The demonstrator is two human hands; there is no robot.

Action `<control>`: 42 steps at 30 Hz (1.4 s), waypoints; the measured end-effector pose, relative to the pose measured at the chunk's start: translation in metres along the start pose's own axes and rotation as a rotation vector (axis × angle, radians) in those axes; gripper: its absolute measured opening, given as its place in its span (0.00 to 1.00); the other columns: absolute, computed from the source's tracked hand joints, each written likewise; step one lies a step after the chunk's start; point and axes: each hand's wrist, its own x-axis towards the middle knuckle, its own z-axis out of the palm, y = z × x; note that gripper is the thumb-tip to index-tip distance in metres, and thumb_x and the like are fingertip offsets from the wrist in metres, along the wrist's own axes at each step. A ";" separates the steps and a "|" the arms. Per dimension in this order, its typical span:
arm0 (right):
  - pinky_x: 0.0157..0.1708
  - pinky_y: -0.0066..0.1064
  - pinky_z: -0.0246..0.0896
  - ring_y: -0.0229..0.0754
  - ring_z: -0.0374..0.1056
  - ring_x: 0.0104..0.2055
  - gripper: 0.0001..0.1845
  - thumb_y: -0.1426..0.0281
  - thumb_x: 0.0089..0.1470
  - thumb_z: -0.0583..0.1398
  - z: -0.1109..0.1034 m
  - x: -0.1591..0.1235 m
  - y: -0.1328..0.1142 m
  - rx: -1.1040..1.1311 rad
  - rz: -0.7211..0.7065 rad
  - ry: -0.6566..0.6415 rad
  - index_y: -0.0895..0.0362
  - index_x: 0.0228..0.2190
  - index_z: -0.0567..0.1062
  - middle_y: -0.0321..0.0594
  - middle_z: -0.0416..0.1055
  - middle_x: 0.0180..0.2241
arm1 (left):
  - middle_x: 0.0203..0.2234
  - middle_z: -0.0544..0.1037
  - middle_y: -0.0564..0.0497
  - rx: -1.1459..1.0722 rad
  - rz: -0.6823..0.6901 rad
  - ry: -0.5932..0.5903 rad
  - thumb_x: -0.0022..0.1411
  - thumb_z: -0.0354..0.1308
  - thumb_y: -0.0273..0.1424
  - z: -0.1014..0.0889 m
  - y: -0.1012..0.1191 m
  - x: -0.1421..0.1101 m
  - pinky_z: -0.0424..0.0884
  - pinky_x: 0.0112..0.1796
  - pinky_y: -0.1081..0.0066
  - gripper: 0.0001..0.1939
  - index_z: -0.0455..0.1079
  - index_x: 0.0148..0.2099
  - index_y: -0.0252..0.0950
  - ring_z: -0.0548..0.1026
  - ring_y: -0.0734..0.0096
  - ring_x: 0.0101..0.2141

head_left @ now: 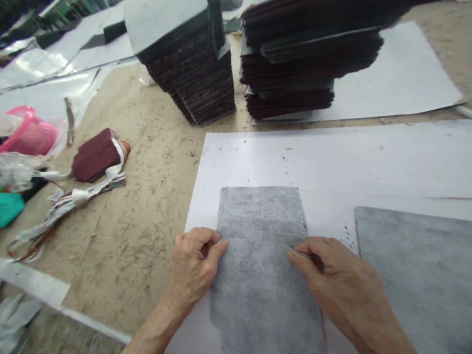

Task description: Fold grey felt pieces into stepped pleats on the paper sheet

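A grey fabric piece (265, 295) lies in front of me, its far edge overlapping another grey fabric piece (260, 209) beneath it. At the left end of that edge, my left hand (197, 260) pinches the upper piece between thumb and fingers. Opposite it, my right hand (335, 275) pinches the right corner, which is lifted a little and curled. Both pieces rest on a white paper sheet (236, 157). To the right of my right hand is a larger grey fabric stack or sheet (416, 265); its thickness I cannot tell.
Two tall dark stacks of cut pieces, a left one (195, 78) and a right one (287, 73), stand at the back. On the left lie a maroon bundle (96, 155), knotted fabric strips (79, 196) and a pink basket (37, 135). The tan tabletop (147, 162) carries scattered scraps.
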 end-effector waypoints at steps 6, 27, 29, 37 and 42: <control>0.21 0.31 0.53 0.43 0.64 0.27 0.13 0.66 0.53 0.50 0.003 -0.005 -0.001 -0.201 -0.121 0.169 0.54 0.21 0.68 0.37 0.67 0.22 | 0.22 0.69 0.55 0.150 0.125 0.090 0.54 0.56 0.31 0.005 0.001 -0.005 0.59 0.34 0.64 0.03 0.66 0.29 0.38 0.66 0.70 0.26; 0.21 0.31 0.52 0.41 0.63 0.22 0.17 0.56 0.50 0.50 0.001 0.001 0.003 -0.030 0.077 0.042 0.54 0.24 0.69 0.37 0.67 0.21 | 0.21 0.66 0.56 0.178 0.154 -0.078 0.55 0.56 0.35 -0.007 -0.002 0.007 0.56 0.34 0.66 0.10 0.61 0.26 0.37 0.65 0.71 0.26; 0.21 0.31 0.51 0.41 0.63 0.22 0.18 0.54 0.50 0.50 0.001 -0.001 0.002 0.002 0.142 0.034 0.54 0.25 0.70 0.37 0.67 0.21 | 0.20 0.66 0.56 0.178 0.172 -0.046 0.57 0.53 0.36 -0.006 -0.005 0.005 0.55 0.33 0.66 0.11 0.61 0.25 0.38 0.64 0.71 0.25; 0.22 0.30 0.50 0.42 0.64 0.23 0.17 0.54 0.46 0.51 0.001 0.001 0.001 0.083 0.262 0.032 0.53 0.20 0.68 0.36 0.67 0.18 | 0.19 0.66 0.58 0.173 0.193 -0.015 0.56 0.54 0.34 -0.003 -0.007 0.006 0.52 0.33 0.67 0.12 0.62 0.23 0.37 0.64 0.73 0.24; 0.23 0.31 0.50 0.41 0.63 0.23 0.14 0.56 0.43 0.52 -0.003 0.005 -0.001 0.104 0.307 -0.030 0.53 0.18 0.67 0.36 0.67 0.19 | 0.18 0.65 0.58 0.161 0.190 -0.008 0.55 0.55 0.33 -0.003 -0.005 0.007 0.52 0.34 0.66 0.10 0.62 0.23 0.37 0.64 0.73 0.24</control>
